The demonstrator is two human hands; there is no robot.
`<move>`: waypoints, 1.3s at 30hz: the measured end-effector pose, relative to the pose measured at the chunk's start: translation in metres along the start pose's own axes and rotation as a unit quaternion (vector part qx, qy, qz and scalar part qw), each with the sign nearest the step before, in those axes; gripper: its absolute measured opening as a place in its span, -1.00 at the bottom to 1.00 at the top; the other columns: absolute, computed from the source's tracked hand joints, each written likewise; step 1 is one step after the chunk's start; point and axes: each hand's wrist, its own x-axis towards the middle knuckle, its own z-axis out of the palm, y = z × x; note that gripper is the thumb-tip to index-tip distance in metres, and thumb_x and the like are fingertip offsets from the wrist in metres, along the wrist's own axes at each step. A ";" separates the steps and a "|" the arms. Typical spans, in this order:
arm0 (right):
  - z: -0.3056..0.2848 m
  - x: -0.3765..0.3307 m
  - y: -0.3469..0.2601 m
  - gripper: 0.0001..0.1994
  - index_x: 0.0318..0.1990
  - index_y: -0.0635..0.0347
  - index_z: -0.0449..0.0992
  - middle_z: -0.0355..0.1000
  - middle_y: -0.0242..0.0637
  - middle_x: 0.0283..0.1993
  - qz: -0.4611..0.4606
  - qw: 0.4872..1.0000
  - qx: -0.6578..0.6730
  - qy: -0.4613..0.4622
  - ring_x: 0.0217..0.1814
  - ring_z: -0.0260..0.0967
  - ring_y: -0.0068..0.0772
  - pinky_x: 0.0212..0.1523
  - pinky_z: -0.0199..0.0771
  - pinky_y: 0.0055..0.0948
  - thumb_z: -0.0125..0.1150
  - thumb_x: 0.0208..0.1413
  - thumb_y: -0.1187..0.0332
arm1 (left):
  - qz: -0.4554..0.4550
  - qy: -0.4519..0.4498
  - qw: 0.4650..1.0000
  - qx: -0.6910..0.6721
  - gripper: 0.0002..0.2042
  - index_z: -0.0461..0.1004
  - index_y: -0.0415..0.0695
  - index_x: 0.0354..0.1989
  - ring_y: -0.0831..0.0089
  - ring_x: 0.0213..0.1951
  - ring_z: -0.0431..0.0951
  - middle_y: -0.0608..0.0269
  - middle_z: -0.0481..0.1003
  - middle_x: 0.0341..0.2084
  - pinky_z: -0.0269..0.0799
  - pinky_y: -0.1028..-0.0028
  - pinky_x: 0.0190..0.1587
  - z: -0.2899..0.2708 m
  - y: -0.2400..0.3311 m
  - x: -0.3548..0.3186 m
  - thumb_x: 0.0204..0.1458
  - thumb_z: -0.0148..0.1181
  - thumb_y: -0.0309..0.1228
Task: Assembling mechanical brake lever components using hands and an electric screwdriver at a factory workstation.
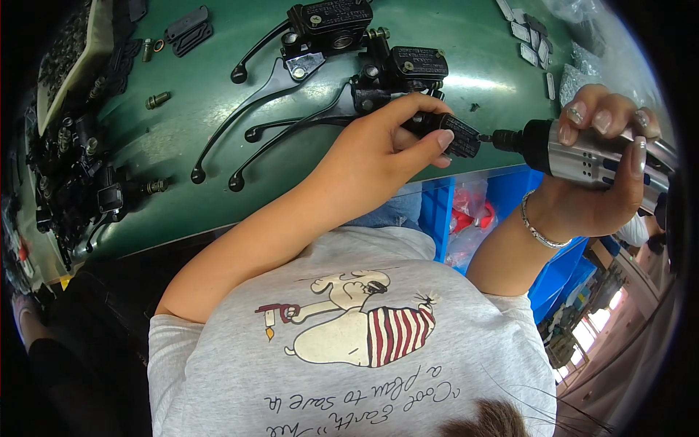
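cylindrical metal driver [579, 156], boxy black part [461, 138], glossy tabletop [164, 138]

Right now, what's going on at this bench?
The person's left hand has its grip on a black block-shaped part by the near edge of the green table. The right hand holds a silver-and-black power driver, its bit pointed at that part; contact is hard to tell. Two black lever assemblies lie beyond the left hand.

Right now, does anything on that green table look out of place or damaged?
Nothing looks plainly damaged or spilled. One tiny dark piece lies alone on the table near the driver, so it seems slightly stray.
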 end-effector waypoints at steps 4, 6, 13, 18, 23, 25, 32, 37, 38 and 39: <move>-0.005 -0.004 0.001 -0.69 0.09 0.16 0.39 0.38 -0.08 -0.18 -0.017 0.998 0.059 0.006 -0.15 0.32 -0.11 -0.29 0.43 -0.37 -0.15 0.28 0.31 | 0.031 0.017 0.999 -0.014 -0.68 0.40 -0.09 0.11 0.69 -0.41 0.45 0.27 0.63 -0.48 0.26 0.63 -0.34 0.002 -0.002 -0.001 0.23 0.16 -0.29; -0.006 -0.005 0.003 -0.68 0.12 0.17 0.39 0.39 -0.05 -0.17 -0.024 0.996 0.089 0.009 -0.16 0.34 -0.08 -0.30 0.44 -0.36 -0.18 0.31 0.32 | 0.014 -0.007 1.000 -0.003 -0.69 0.34 -0.15 0.15 0.52 -0.15 0.63 0.15 0.65 -0.35 0.35 0.63 -0.09 0.000 0.000 -0.002 0.28 0.09 -0.34; -0.003 0.006 0.015 -0.70 -0.03 0.29 0.40 0.37 -0.08 -0.20 -0.008 0.998 0.057 0.032 -0.18 0.34 -0.17 -0.26 0.40 -0.39 -0.18 0.30 0.28 | 0.011 0.038 0.999 -0.031 -0.65 0.35 -0.09 0.15 0.57 -0.26 0.61 0.18 0.64 -0.39 0.35 0.60 -0.24 0.005 0.002 -0.002 0.26 0.13 -0.25; -0.007 0.021 0.036 -0.71 -0.17 0.37 0.40 0.32 -0.15 -0.24 0.024 0.998 -0.011 0.063 -0.14 0.30 -0.25 -0.20 0.34 -0.39 -0.10 0.24 0.26 | -0.010 0.106 0.992 -0.074 -0.62 0.35 -0.06 0.17 0.47 -0.30 0.63 0.12 0.64 -0.32 0.43 0.54 -0.32 0.001 0.003 -0.001 0.23 0.16 -0.22; 0.028 0.045 0.061 -0.65 -0.02 0.31 0.42 0.43 -0.27 -0.36 -0.021 0.993 -0.038 0.114 -0.37 0.50 -0.37 -0.21 0.55 -0.41 0.27 0.14 0.28 | -0.022 0.124 0.989 -0.079 -0.62 0.34 -0.03 0.18 0.43 -0.28 0.64 0.11 0.63 -0.29 0.47 0.48 -0.34 -0.018 0.005 0.002 0.25 0.15 -0.21; 0.026 0.054 0.068 -0.71 -0.06 0.30 0.43 0.45 -0.26 -0.37 0.008 0.993 -0.008 0.120 -0.37 0.51 -0.39 -0.32 0.54 -0.45 0.22 0.17 0.29 | -0.049 0.147 0.987 -0.044 -0.60 0.36 -0.04 0.18 0.40 -0.33 0.64 0.14 0.63 -0.32 0.47 0.49 -0.35 -0.020 0.017 -0.003 0.20 0.20 -0.25; 0.027 0.040 0.081 -0.76 -0.09 0.26 0.46 0.50 -0.26 -0.38 -0.026 0.992 0.020 0.125 -0.39 0.53 -0.40 -0.50 0.47 -0.54 0.22 0.16 0.33 | 0.231 0.208 0.786 0.534 -0.61 0.49 -0.08 0.06 0.35 -0.31 0.61 0.17 0.61 -0.28 0.49 0.45 -0.26 -0.040 0.022 0.001 0.03 0.34 -0.36; 0.031 0.035 0.075 -0.76 -0.10 0.24 0.47 0.51 -0.28 -0.38 -0.018 0.991 0.053 0.124 -0.39 0.54 -0.41 -0.49 0.46 -0.55 0.25 0.15 0.33 | 0.374 0.199 0.725 0.544 -0.67 0.57 -0.11 -0.10 0.20 -0.20 0.57 0.19 0.59 -0.31 0.46 0.34 -0.10 -0.040 0.001 0.015 -0.09 0.40 -0.39; 0.031 0.034 0.074 -0.76 -0.10 0.23 0.47 0.52 -0.28 -0.38 -0.014 0.991 0.059 0.121 -0.39 0.54 -0.42 -0.49 0.46 -0.55 0.26 0.14 0.33 | 0.336 0.206 0.768 0.505 -0.68 0.58 -0.11 -0.12 0.18 -0.16 0.56 0.18 0.59 -0.29 0.45 0.32 -0.06 -0.038 -0.002 0.015 -0.09 0.41 -0.39; 0.031 0.033 0.072 -0.76 -0.10 0.23 0.47 0.52 -0.28 -0.38 -0.020 0.990 0.057 0.127 -0.39 0.54 -0.42 -0.49 0.46 -0.55 0.26 0.14 0.33 | 0.340 0.199 0.766 0.508 -0.68 0.58 -0.11 -0.12 0.18 -0.16 0.56 0.18 0.59 -0.29 0.45 0.32 -0.06 -0.039 -0.004 0.014 -0.09 0.41 -0.39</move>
